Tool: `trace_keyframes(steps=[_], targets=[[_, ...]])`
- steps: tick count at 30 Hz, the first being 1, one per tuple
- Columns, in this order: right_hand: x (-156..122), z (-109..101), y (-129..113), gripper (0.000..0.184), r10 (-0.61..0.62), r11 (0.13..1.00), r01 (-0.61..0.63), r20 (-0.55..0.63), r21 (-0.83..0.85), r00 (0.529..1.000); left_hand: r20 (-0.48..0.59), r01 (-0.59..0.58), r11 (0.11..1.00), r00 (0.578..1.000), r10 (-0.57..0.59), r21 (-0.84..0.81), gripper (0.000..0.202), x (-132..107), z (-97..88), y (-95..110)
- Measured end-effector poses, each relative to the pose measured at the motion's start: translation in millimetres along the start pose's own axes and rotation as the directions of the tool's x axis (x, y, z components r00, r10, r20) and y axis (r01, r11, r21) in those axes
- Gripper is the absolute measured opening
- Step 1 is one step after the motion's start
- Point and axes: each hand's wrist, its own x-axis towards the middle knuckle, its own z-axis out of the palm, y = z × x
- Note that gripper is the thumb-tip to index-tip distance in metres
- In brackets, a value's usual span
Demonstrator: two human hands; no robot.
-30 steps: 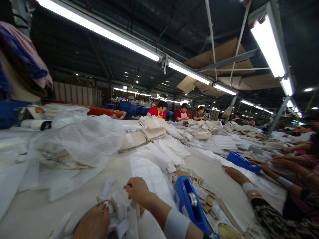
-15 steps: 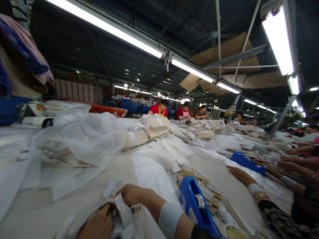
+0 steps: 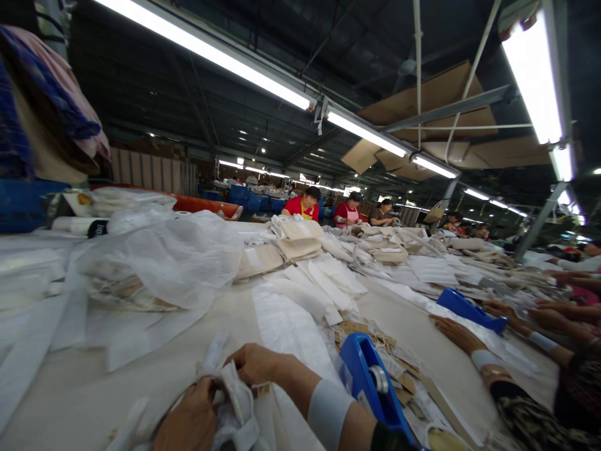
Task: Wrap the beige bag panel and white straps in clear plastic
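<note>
At the near edge, my left hand (image 3: 188, 416) and my right hand (image 3: 258, 365) are closed on a pale item in white wrapping (image 3: 241, 407), which looks like a bag with a strap. My right hand's fingers pinch the top of the wrapping; its wrist has a white band. My left hand grips the other side, its fingertips partly hidden by the folds. The lower part of the item runs out of view. Right of my forearm stands a blue tape dispenser (image 3: 373, 382). Brown tags with strings (image 3: 406, 379) lie beside it.
Clear plastic bags (image 3: 164, 257) cover the left of the table. Stacked beige pieces (image 3: 298, 241) and white sheets (image 3: 319, 288) lie further back. At right, a co-worker's hand (image 3: 457, 335) rests near another blue dispenser (image 3: 469, 310). Several people work across the table.
The view has shifted slightly, so the scene sits a little further right. Both hands keep their hold on the wrapped item, with small finger movements. The co-worker's hand stays flat on the table.
</note>
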Motion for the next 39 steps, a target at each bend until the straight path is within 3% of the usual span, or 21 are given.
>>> trace_keyframes(steps=[4,7,11,14,17,21,24,28,30,34,39], targets=[[3.2,1.0,0.9,0.031,-0.032,0.991,0.030,-0.013,-0.132,0.999,0.137,0.099,0.995,0.986,-0.093,-0.034,0.040,0.5,-5.7,3.2],[1.7,-4.3,-3.0,0.032,-0.061,0.962,0.060,0.006,-0.266,0.998,0.163,0.108,0.987,0.983,-0.087,-0.123,0.035,0.6,-12.8,6.5],[-4.8,-14.5,-11.0,0.024,-0.100,0.871,0.112,0.052,-0.479,0.994,0.124,0.156,0.958,0.984,-0.129,-0.241,0.031,-1.1,-25.4,12.8],[-9.4,-16.6,-16.2,0.017,-0.167,0.778,0.145,0.022,-0.612,0.986,0.106,0.202,0.917,0.979,-0.176,-0.345,0.031,-4.4,-31.6,14.9],[-11.6,-15.0,-18.9,0.020,-0.266,0.713,0.166,-0.042,-0.682,0.963,-0.007,0.186,0.862,0.977,-0.215,-0.472,0.031,-9.8,-32.5,15.6],[-13.0,-16.2,-19.9,0.021,-0.354,0.634,0.212,-0.036,-0.744,0.934,-0.148,0.171,0.746,0.928,-0.341,-0.643,0.032,-16.7,-35.4,22.1],[-15.3,-19.7,-19.7,0.025,-0.353,0.638,0.238,-0.004,-0.732,0.936,-0.094,0.171,0.585,0.914,-0.394,-0.793,0.037,-16.7,-40.1,28.5],[-13.8,-23.5,-14.6,0.031,-0.341,0.687,0.237,-0.017,-0.687,0.940,0.076,0.164,0.146,0.877,-0.474,-0.976,0.042,-9.5,-43.2,29.9],[-11.9,-23.1,-11.7,0.039,-0.309,0.721,0.219,-0.021,-0.658,0.951,0.133,0.146,-0.010,0.869,-0.476,-0.989,0.042,-7.4,-44.6,29.2],[-9.6,-21.5,-10.3,0.056,-0.227,0.770,0.143,-0.058,-0.622,0.972,0.208,0.143,-0.174,0.871,-0.445,-0.974,0.039,-8.2,-49.0,29.4],[-6.4,-31.5,-25.1,0.032,-0.192,0.746,0.108,-0.057,-0.657,0.980,0.293,0.163,-0.339,0.877,-0.380,-0.927,0.033,-8.9,-53.4,27.9]])
